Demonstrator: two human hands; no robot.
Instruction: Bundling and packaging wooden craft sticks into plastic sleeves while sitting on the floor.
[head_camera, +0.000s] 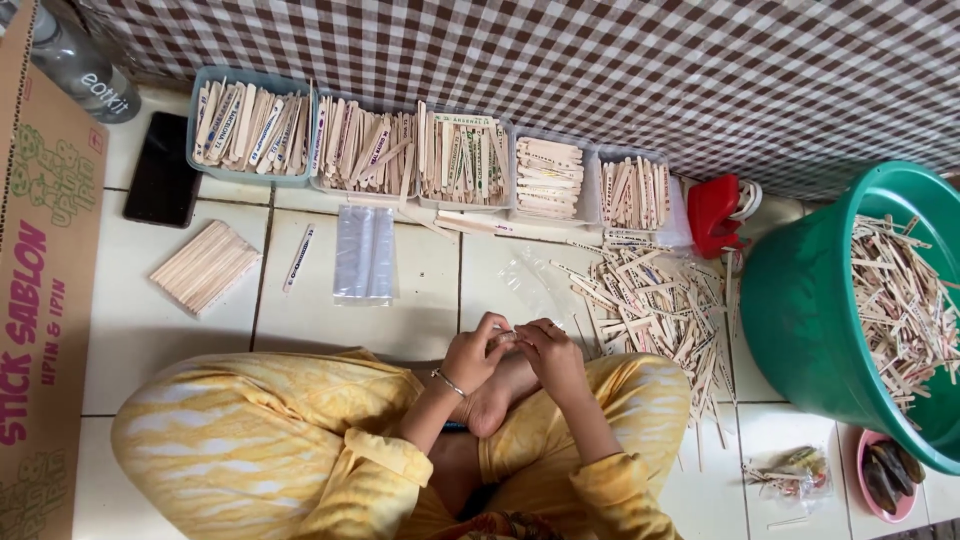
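Observation:
I sit cross-legged on a white tiled floor in yellow clothes. My left hand (470, 358), with a thin bracelet on the wrist, and my right hand (552, 355) meet over my lap. The fingertips of both pinch a small pale object (508, 337) that is too small to make out. Just right of my hands a loose pile of printed wooden sticks (655, 300) lies spread on the floor. A crumpled clear plastic bag (530, 282) lies right in front of my hands.
Several clear trays of sorted sticks (400, 150) line a checked cloth. Flat clear bags (365, 255), a neat stick stack (205, 265), a black phone (160, 170) and a cardboard box (40, 300) are left. A green basin of sticks (810, 310), red tape dispenser (715, 215) and pink bowl (885, 480) are right.

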